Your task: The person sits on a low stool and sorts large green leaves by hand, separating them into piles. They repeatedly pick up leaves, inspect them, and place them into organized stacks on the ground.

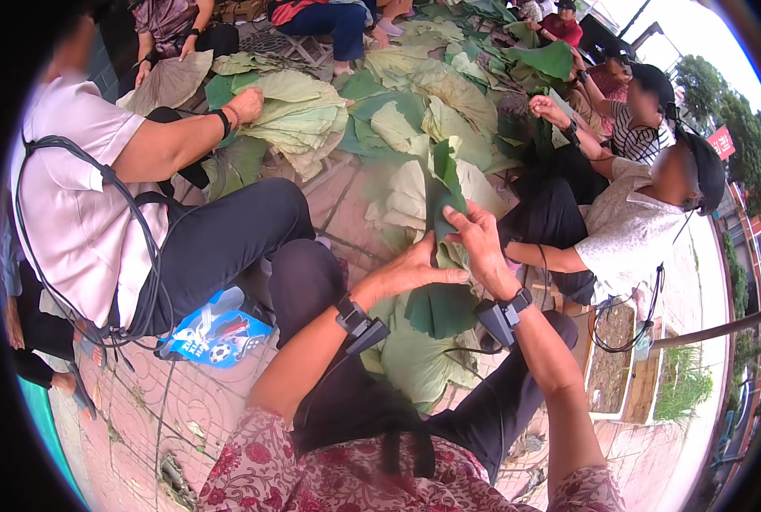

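In front of me a dark green lotus leaf (438, 309) stands between my hands, its upper part folded into a narrow upright strip. My right hand (480, 243) is closed on the fold from the right side, with the fingers bent against it. From the left, my left hand (408, 271) holds the leaf lower down; its thumb stretches across toward the right hand, and its other fingertips are partly hidden by the leaf. Below, a paler green lotus leaf (416, 363) lies between my legs. More pale leaves (402, 205) rest just beyond my hands.
A wide heap of lotus leaves (389, 102) covers the paving ahead. On the left a seated person (90, 171) holds a stack of pale leaves (299, 115). Another person (619, 213) sits close on the right. A blue printed bag (220, 328) lies by my left knee.
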Demonstrator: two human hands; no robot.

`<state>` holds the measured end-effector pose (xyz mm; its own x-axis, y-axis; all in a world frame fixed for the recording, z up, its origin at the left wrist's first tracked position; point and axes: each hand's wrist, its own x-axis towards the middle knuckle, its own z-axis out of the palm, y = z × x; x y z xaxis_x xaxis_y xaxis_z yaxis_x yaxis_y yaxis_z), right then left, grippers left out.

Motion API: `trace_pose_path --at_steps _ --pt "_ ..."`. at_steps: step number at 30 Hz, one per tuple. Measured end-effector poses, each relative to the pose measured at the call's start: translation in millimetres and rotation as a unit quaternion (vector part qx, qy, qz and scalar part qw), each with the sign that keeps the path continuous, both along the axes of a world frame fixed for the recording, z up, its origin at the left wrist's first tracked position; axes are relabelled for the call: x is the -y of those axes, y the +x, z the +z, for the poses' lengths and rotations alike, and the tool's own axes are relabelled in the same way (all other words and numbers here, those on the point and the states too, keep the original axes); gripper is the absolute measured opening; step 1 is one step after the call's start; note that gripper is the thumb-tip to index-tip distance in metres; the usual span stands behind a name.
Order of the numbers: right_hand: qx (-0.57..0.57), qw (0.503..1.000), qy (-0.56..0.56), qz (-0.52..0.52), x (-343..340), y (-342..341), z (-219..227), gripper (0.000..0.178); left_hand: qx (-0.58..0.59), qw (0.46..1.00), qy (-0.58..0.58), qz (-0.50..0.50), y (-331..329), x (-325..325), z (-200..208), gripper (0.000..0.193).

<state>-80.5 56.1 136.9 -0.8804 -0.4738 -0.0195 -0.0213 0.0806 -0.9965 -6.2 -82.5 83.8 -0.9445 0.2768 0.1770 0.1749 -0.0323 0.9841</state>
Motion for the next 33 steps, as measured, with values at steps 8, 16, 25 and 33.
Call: trace_pose_path --at_steps 8,16,25,33 --pt "0.084 0.990 -0.024 0.106 -17.5 -7.0 -3.6 0.036 0.127 0.977 0.109 0.134 1.9 6.0 -18.8 0.037" --pt "-0.001 0.991 -0.092 0.094 -53.1 -17.2 -24.2 0.042 0.307 0.859 0.402 0.078 -4.4 20.1 -27.7 0.030" --pt "0.252 0.964 -0.040 0.073 -84.8 13.4 -73.7 0.076 0.356 0.842 0.399 0.065 -17.2 14.3 -17.0 0.036" --pt "0.309 0.933 -0.163 0.088 -82.2 -0.6 -87.8 0.067 0.367 0.832 0.411 0.071 -38.1 -5.6 -16.9 0.037"
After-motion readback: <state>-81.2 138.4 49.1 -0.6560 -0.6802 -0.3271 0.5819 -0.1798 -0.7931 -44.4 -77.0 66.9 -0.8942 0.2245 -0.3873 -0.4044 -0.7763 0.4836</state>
